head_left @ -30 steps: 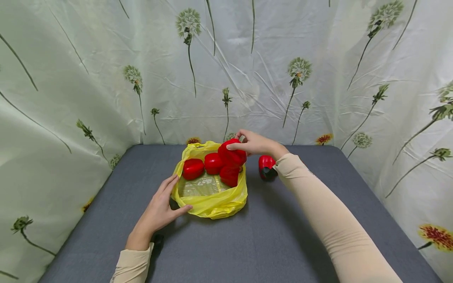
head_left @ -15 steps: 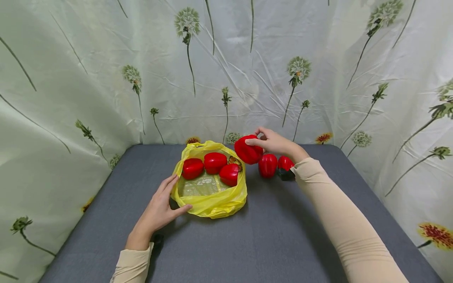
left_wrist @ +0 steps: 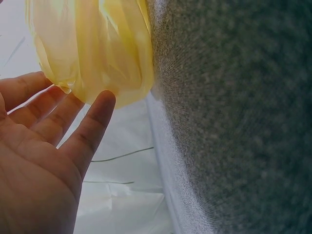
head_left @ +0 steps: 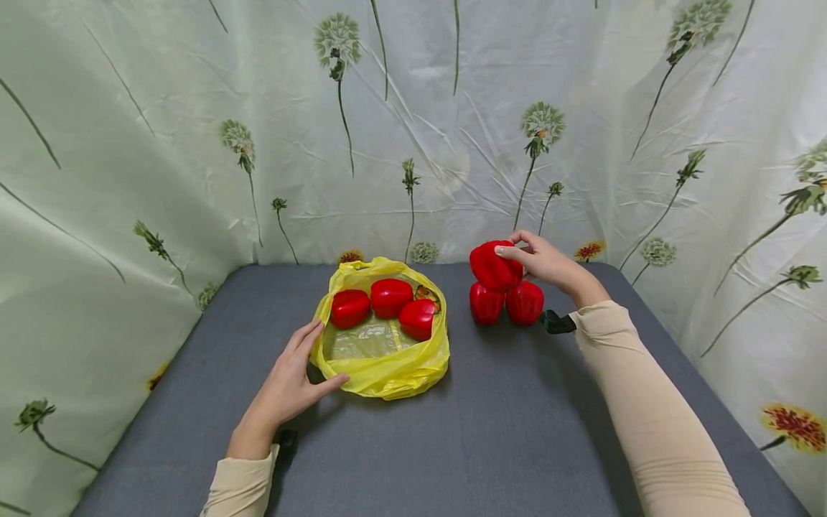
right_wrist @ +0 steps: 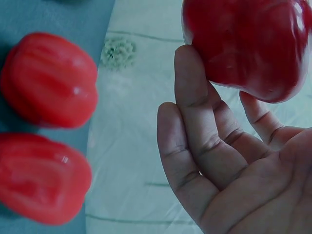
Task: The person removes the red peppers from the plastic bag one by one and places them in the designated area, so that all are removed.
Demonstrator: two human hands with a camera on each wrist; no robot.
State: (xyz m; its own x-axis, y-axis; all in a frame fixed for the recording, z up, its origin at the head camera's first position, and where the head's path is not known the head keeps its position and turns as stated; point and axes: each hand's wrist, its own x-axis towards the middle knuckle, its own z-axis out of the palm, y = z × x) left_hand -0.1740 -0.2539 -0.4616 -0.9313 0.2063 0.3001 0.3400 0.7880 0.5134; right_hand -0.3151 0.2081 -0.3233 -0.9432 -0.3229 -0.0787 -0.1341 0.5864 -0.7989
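My right hand [head_left: 543, 262] holds a red bell pepper [head_left: 494, 266] between thumb and fingers, raised above the table. Just below it, two more red bell peppers, one on the left [head_left: 487, 304] and one on the right [head_left: 525, 303], stand side by side on the table. In the right wrist view, the fingertips support the held pepper [right_wrist: 243, 44]. My left hand [head_left: 284, 384] rests against the near left side of an open yellow plastic bag [head_left: 394, 377], fingers extended. Inside the bag lie three red bell peppers: left [head_left: 350, 309], back [head_left: 390, 298] and right [head_left: 418, 319].
A grey cloth-covered table [head_left: 413, 459] carries everything. Behind and beside it hangs a pale curtain [head_left: 478, 143] printed with dandelions. A small dark device [head_left: 558, 322] sits at my right wrist, and another dark piece [head_left: 286, 443] shows by the left cuff.
My right hand has carried the held pepper from over the bag rightward, above the two peppers on the table. The left hand stays at the bag.
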